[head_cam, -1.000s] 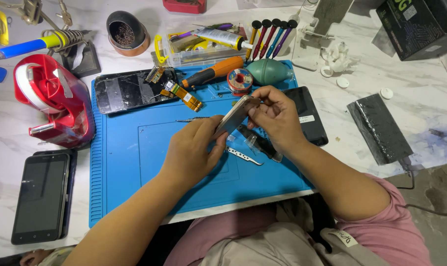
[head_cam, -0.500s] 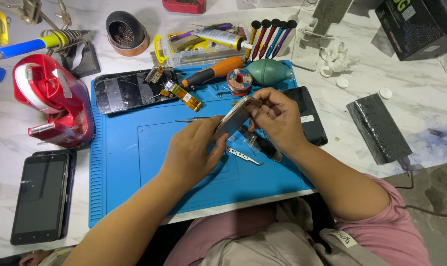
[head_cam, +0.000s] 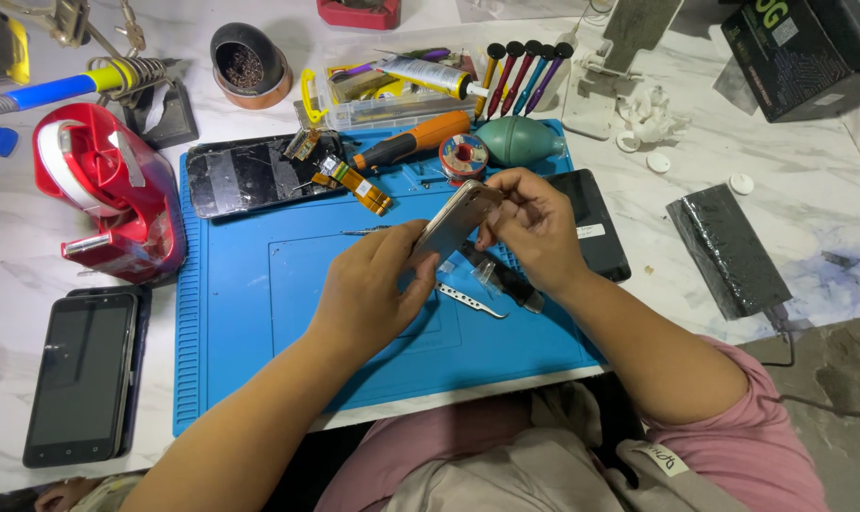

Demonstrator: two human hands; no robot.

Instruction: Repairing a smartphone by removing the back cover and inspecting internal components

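Two hands meet over the blue mat (head_cam: 259, 313). Left hand (head_cam: 368, 289) grips the lower end of a silver phone body (head_cam: 454, 223), fingers curled around it, thumb on its edge. Right hand (head_cam: 534, 228) pinches the upper end, fingertips pressed to its top corner. Phone body is tilted, held clear above the mat. Tweezers (head_cam: 470, 301) lie on the mat just below. Cracked screen (head_cam: 250, 173) rests at the mat's far left corner; red tape dispenser (head_cam: 108, 190) stands left of it.
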